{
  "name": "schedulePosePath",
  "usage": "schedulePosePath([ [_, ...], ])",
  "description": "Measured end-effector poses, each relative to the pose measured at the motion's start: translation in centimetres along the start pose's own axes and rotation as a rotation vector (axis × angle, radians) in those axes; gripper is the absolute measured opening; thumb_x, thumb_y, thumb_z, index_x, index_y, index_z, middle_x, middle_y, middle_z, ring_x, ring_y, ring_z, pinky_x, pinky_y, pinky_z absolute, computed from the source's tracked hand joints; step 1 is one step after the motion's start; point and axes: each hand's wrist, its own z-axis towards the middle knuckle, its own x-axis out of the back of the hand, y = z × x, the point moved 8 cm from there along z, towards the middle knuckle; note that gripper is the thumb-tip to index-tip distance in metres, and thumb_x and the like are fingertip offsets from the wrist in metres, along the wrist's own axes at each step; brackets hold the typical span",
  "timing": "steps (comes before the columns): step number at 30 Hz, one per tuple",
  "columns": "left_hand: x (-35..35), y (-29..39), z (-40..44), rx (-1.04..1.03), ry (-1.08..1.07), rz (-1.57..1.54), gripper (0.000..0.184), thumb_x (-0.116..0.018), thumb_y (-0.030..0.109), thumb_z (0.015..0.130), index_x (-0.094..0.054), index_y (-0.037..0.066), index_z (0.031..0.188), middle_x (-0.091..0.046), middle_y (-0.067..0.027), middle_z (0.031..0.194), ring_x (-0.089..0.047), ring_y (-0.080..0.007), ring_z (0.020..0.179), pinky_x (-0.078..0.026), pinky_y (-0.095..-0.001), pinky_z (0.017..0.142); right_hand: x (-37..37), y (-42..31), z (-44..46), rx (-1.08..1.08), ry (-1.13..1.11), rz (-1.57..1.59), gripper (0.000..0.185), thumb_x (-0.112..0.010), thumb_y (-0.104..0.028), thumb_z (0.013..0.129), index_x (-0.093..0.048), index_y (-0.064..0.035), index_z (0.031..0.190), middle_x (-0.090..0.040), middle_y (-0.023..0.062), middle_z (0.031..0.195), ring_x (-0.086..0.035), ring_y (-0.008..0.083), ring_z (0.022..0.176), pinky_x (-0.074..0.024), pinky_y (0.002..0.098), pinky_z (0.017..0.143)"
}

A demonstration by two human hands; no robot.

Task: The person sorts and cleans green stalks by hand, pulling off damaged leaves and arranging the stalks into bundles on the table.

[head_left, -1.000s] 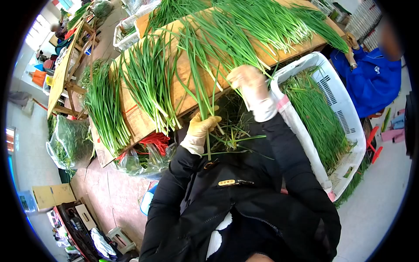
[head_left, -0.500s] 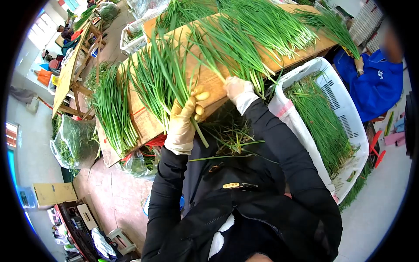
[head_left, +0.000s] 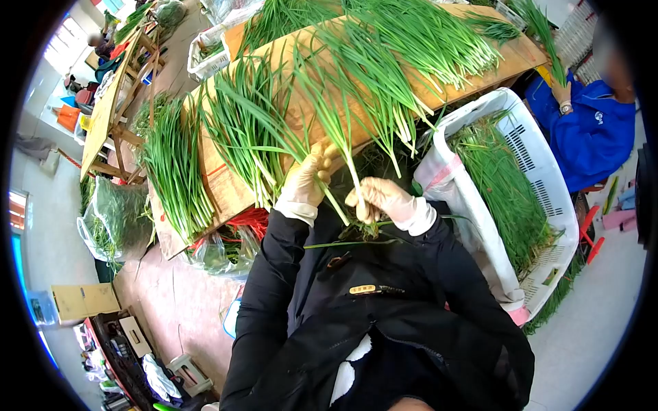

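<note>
My left hand (head_left: 306, 179), in a pale glove, is closed around a few garlic chive stalks (head_left: 333, 203), their white ends pointing down toward my lap. To its right, my gloved right hand (head_left: 385, 200) pinches the white lower end of another garlic chive stalk (head_left: 345, 148), whose leaves reach back over the wooden table (head_left: 312, 129). Two neat bunches of chives (head_left: 179, 178) (head_left: 248, 130) lie left of my hands. A looser pile of chives (head_left: 373, 75) lies beyond my right hand, its white ends over the table edge.
A white plastic crate (head_left: 563, 198) full of loose greens stands at my right. Beside it sits a person in a blue jacket (head_left: 595, 127), holding greens. Clear bags of greens (head_left: 118, 218) rest on the floor at left. More chives (head_left: 428, 41) cover the table's far side.
My right hand has drawn a stalk back from the table edge toward my body. My left hand has shifted right and slightly down. The other person's hand has risen with a bunch of greens.
</note>
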Motion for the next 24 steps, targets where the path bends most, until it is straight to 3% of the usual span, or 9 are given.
schedulePosePath([
  [1, 0.7, -0.4, 0.1, 0.000, -0.017, -0.020, 0.036, -0.063, 0.016, 0.078, -0.048, 0.001, 0.108, -0.053, -0.0047, 0.095, -0.047, -0.0060, 0.067, -0.038, -0.0103, 0.050, -0.7, 0.6, -0.4, -0.013, -0.044, 0.032, 0.034, -0.038, -0.033, 0.091, -0.053, -0.0034, 0.092, -0.056, 0.0005, 0.064, -0.054, 0.0080, 0.056, -0.0401, 0.0172, 0.048],
  [4, 0.7, -1.7, -0.5, 0.138, 0.009, 0.068, 0.026, -0.058, 0.011, 0.080, -0.053, -0.001, 0.101, -0.047, -0.0141, 0.120, -0.046, -0.0040, 0.065, -0.040, -0.0116, 0.050, -2.1, 1.9, -1.7, -0.112, -0.160, 0.113, 0.032, -0.037, -0.030, 0.092, -0.053, -0.0026, 0.092, -0.056, 0.0022, 0.066, -0.052, 0.0092, 0.057, -0.0407, 0.0187, 0.051],
  [10, -0.3, -2.5, -1.1, 0.113, 0.052, 0.126, 0.028, -0.057, 0.011, 0.081, -0.052, -0.001, 0.106, -0.055, -0.0095, 0.111, -0.045, -0.0042, 0.062, -0.041, -0.0139, 0.049, -0.9, 1.9, -0.6, -0.110, -0.054, 0.382, 0.056, -0.037, -0.049, 0.087, -0.053, 0.0014, 0.106, -0.057, 0.0028, 0.070, -0.047, 0.0067, 0.054, -0.0371, 0.0174, 0.049],
  [14, -0.7, -3.1, -0.9, 0.053, 0.079, 0.142, 0.038, -0.058, 0.015, 0.081, -0.049, -0.002, 0.114, -0.058, -0.0109, 0.102, -0.039, -0.0034, 0.053, -0.037, -0.0154, 0.050, 0.0, 2.2, 0.7, 0.050, 0.000, 0.423, 0.033, -0.048, -0.029, 0.087, -0.057, 0.0012, 0.099, -0.055, 0.0007, 0.067, -0.038, 0.0019, 0.046, -0.0301, 0.0142, 0.042],
  [18, -0.1, -3.0, -1.2, -0.001, 0.109, 0.283, 0.035, -0.058, 0.019, 0.082, -0.053, -0.002, 0.108, -0.060, -0.0119, 0.101, -0.042, -0.0031, 0.054, -0.036, -0.0154, 0.049, 1.8, 2.1, 1.0, 0.019, 0.276, 0.241, 0.025, -0.051, -0.026, 0.087, -0.057, -0.0027, 0.079, -0.055, -0.0006, 0.063, -0.044, 0.0041, 0.048, -0.0322, 0.0177, 0.041],
  [20, -0.4, -3.2, -1.4, 0.004, 0.157, 0.336, 0.032, -0.057, 0.019, 0.082, -0.054, -0.002, 0.106, -0.061, -0.0108, 0.097, -0.042, -0.0027, 0.055, -0.035, -0.0154, 0.049, 2.0, 0.7, 1.5, 0.048, 0.277, -0.281, 0.022, -0.054, -0.021, 0.084, -0.051, -0.0063, 0.068, -0.054, 0.0014, 0.060, -0.050, 0.0114, 0.048, -0.0359, 0.0242, 0.041],
  [21, -0.3, -3.3, -1.5, 0.006, 0.204, 0.386, 0.030, -0.057, 0.020, 0.083, -0.056, -0.001, 0.104, -0.063, -0.0098, 0.094, -0.043, -0.0023, 0.055, -0.034, -0.0154, 0.049, 1.8, 0.7, 1.5, 0.047, 0.278, -0.279, 0.022, -0.054, -0.021, 0.084, -0.051, -0.0063, 0.068, -0.054, 0.0014, 0.060, -0.050, 0.0114, 0.048, -0.0359, 0.0242, 0.041],
  [23, -0.4, -2.3, -1.4, -0.085, 0.288, 0.468, 0.025, -0.055, 0.021, 0.084, -0.058, 0.000, 0.099, -0.064, -0.0078, 0.089, -0.042, -0.0021, 0.054, -0.031, -0.0154, 0.048, 0.1, -4.8, -0.5, 0.619, 0.618, -1.209, 0.022, -0.056, -0.019, 0.079, -0.048, -0.0076, 0.063, -0.051, 0.0050, 0.056, -0.054, 0.0208, 0.051, -0.0402, 0.0306, 0.043],
  [24, -0.3, -1.6, -1.1, -0.140, 0.307, 0.457, 0.025, -0.055, 0.021, 0.084, -0.058, 0.001, 0.098, -0.065, -0.0082, 0.088, -0.041, -0.0024, 0.054, -0.030, -0.0157, 0.048, -0.6, -5.5, -1.1, 0.667, 0.665, -1.261, 0.025, -0.059, -0.016, 0.074, -0.042, -0.0094, 0.057, -0.046, 0.0066, 0.053, -0.051, 0.0255, 0.049, -0.0404, 0.0336, 0.042],
])
